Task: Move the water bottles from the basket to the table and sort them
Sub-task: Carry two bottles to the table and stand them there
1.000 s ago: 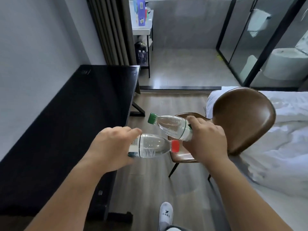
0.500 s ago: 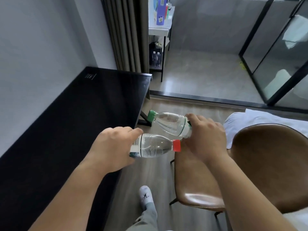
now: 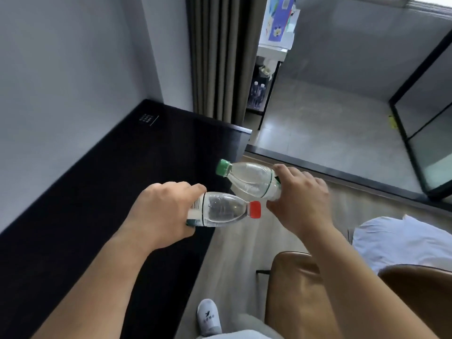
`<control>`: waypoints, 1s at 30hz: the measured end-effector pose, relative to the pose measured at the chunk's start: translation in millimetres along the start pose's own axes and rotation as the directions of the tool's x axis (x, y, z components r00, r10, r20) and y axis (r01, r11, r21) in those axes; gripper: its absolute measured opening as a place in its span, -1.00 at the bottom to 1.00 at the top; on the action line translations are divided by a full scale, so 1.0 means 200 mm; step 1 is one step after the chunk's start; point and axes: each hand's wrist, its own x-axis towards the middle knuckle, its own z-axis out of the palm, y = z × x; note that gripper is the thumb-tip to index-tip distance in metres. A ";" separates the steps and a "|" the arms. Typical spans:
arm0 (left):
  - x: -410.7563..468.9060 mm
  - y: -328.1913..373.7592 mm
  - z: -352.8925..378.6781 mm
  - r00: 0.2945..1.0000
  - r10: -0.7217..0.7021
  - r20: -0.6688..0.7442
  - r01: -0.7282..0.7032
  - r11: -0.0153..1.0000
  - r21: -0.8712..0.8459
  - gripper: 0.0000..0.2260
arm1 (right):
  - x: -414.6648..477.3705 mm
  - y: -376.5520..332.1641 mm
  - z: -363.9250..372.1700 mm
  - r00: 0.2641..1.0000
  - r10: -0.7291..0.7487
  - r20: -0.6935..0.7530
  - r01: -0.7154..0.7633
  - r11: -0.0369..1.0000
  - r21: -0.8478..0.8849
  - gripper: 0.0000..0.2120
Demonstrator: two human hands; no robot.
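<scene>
My left hand (image 3: 161, 214) grips a clear water bottle with a red cap (image 3: 225, 211), held sideways with the cap pointing right, over the right edge of the black table (image 3: 102, 182). My right hand (image 3: 298, 204) grips a clear water bottle with a green cap (image 3: 249, 178), tilted with the cap pointing up-left toward the table's far corner. The two bottles nearly touch. The basket is out of view.
A brown leather chair (image 3: 298, 302) stands close at lower right, with white bedding (image 3: 401, 243) behind it. My slippered foot (image 3: 208, 316) is on the wooden floor beside the table. Curtains (image 3: 220, 57), a small shelf table with bottles beneath (image 3: 258, 94) and glass partitions lie farther off.
The view has swung left and forward toward the table. Both hands with their bottles have come nearer the table's edge, and the chair has dropped to the lower right.
</scene>
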 end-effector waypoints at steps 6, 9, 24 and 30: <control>0.01 -0.23 -0.05 0.984 -0.176 -0.013 0.176 0.984 -0.025 -0.50 | 0.36 -0.22 0.08 0.987 -0.158 0.037 0.156 0.986 0.061 -0.42; -0.04 -0.31 -0.06 0.957 -0.291 -0.014 0.291 0.956 -0.025 -0.49 | 0.50 -0.36 0.13 0.960 -0.274 0.049 0.269 0.959 0.089 -0.41; -0.07 -0.24 -0.08 0.547 -0.837 0.033 0.836 0.548 0.039 -0.52 | 1.08 -0.83 0.42 0.589 -0.804 -0.077 0.783 0.545 0.299 -0.48; -0.02 -0.08 -0.02 0.454 -0.889 0.065 0.888 0.457 0.051 -0.52 | 1.13 -0.83 0.55 0.470 -0.864 -0.183 0.864 0.407 0.298 -0.45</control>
